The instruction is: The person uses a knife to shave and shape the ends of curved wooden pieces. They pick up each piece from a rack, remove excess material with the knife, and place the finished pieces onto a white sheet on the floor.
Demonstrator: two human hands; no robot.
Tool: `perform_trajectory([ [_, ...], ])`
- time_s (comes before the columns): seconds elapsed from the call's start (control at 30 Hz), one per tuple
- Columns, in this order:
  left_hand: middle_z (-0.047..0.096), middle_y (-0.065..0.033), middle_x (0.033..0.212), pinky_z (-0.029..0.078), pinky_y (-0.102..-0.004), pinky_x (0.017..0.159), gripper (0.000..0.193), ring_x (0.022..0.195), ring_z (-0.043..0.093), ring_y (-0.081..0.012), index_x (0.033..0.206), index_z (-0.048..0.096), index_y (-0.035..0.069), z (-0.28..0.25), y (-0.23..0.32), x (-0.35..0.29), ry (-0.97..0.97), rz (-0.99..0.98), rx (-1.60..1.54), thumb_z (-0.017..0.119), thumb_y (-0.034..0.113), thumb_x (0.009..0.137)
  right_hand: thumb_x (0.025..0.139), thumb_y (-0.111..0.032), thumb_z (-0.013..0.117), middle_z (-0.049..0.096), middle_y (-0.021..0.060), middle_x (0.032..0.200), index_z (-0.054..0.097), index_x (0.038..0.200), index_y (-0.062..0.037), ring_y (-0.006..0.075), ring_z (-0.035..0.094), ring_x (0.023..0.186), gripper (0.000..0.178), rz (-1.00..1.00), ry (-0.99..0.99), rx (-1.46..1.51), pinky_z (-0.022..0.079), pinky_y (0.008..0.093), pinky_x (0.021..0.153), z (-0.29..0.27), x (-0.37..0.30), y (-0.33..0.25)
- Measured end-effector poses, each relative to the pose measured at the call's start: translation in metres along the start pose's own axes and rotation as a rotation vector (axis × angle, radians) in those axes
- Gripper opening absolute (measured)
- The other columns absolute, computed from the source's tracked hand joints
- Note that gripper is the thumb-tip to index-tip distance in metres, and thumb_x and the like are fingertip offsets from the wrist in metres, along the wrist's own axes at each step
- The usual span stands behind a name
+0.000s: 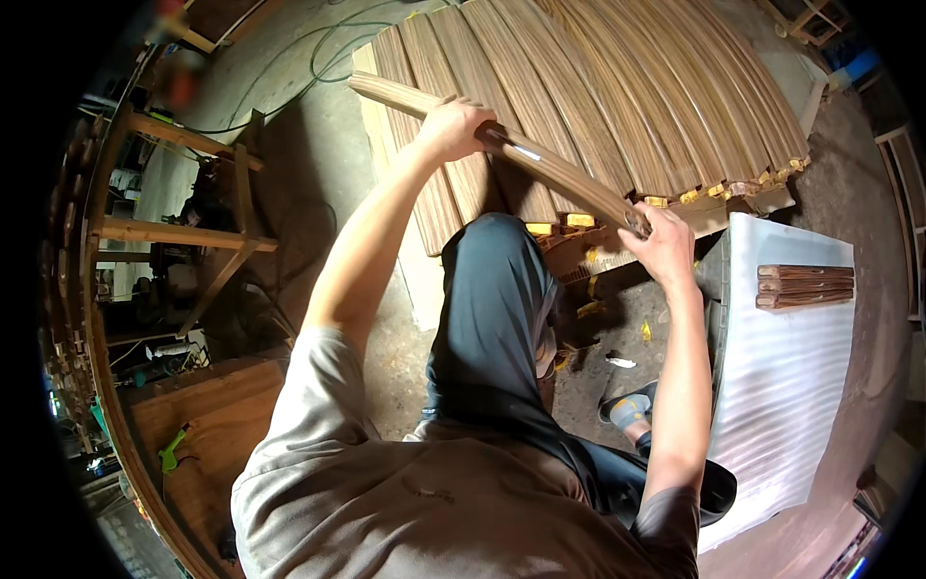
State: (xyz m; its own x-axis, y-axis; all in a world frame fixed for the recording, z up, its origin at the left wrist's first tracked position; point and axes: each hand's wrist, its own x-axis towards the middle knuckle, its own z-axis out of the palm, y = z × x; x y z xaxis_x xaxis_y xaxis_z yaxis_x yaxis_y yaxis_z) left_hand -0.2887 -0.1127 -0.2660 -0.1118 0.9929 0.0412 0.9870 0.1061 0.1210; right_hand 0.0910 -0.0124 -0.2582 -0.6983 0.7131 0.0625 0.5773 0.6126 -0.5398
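Both my hands hold one long brown wooden slat [564,179], slanting from upper left down to the right above my raised knee. My left hand [456,129] is wrapped over it left of its middle. At the lower right end my right hand [664,241] grips it, fingers curled round the edge. A bright glint shows on its surface between the hands. Beneath it lies a wide row of similar wood-grain slats [579,92], side by side, with yellow marks at their near ends.
To the right, white foam sheeting [781,386] covers a surface bearing a small stack of slats [805,287]. A wooden frame [178,232] stands at left, above a wooden box with a green glue gun-like tool [174,449]. A dark cable [313,63] loops over the floor. Scraps lie near my foot.
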Motion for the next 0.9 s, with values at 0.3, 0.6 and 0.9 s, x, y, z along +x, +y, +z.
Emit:
perform_trajectory([
  [0.3,0.065,-0.0072,0.123,0.028,-0.0529,0.121,0.060,0.126,0.055,-0.0286,0.120,0.067,0.013,0.025,0.036,-0.019,0.050,0.156,-0.074,0.088,0.027,0.065,0.105,-0.047,0.047,0.071,0.0023,0.091,0.073,0.101,-0.0096,0.0087,0.062,0.070,0.046,-0.022,0.437,0.605,0.043,0.0238,0.056,-0.074,0.006,-0.030],
  [0.6,0.065,-0.0067,0.112,0.034,-0.0466,0.114,0.066,0.117,0.056,-0.0297,0.118,0.067,0.013,0.031,0.017,-0.015,0.095,0.111,-0.034,0.089,0.031,0.059,0.094,-0.022,0.073,0.071,0.0017,0.085,0.072,0.103,-0.0039,0.0083,0.066,0.071,0.020,-0.015,-0.069,0.826,0.054,0.0229,0.060,0.037,0.072,-0.064],
  [0.9,0.065,-0.0048,0.107,0.036,-0.0444,0.112,0.060,0.114,0.057,-0.0276,0.117,0.068,0.015,0.034,0.018,-0.019,0.161,0.098,0.014,0.086,0.030,0.062,0.092,-0.026,0.071,0.070,0.0106,0.078,0.072,0.095,-0.0013,0.0181,0.067,0.072,0.025,-0.281,-0.231,0.344,0.053,0.0342,0.067,0.054,0.106,-0.086],
])
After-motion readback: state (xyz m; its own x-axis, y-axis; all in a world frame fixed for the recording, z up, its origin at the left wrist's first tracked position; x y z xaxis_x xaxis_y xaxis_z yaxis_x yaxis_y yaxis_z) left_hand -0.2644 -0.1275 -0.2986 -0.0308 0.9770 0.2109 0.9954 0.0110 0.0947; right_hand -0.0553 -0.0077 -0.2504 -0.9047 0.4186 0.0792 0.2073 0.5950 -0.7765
